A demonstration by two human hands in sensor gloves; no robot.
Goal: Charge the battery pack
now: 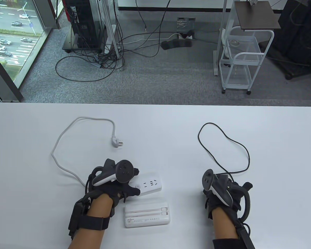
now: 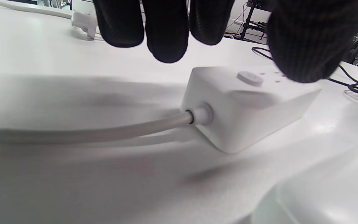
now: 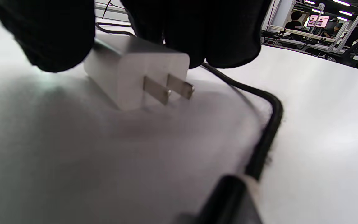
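The battery pack (image 1: pixel 147 215) lies flat on the table (image 1: pixel 274 135) near the front edge, just below the power strip (image 1: pixel 149 186) and between the two hands — untouched, its built-in cables tucked along the top face.

The left hand (image 1: pixel 114 185) is poised over the strip's cord end. In the left wrist view the fingertips (image 2: pixel 166 37) hang above the strip, thumb over the socket face; contact can't be told, so the grip is called unclear — not clenched on anything that shows.

The right hand (image 1: pixel 223 193) is clamped on the white charger adapter (image 3: pixel 135 74): thumb one side, fingers the other, two flat prongs (image 3: pixel 169 88) pointing out, adapter low over or on the table.

Risks, as judged from here:
- Strip not steadied by the left hand — it's likely pushed across the smooth table when the prongs are pressed in, and the insertion is missed.
- Prongs are tilted vs. the socket face; if not squared up, they get jammed or skid off the slots.
- The black cable (image 1: pixel 223 145) loops wide behind the right hand; it could be snagged or dragged, maybe pulling at the adapter.
- The strip's own wall plug (image 1: pixel 118 142) lies loose on the table, not plugged in — w/o mains, nothing gets charged even if everything's connected.
- The pack sits close to the strip; it may be knocked by either wrist.
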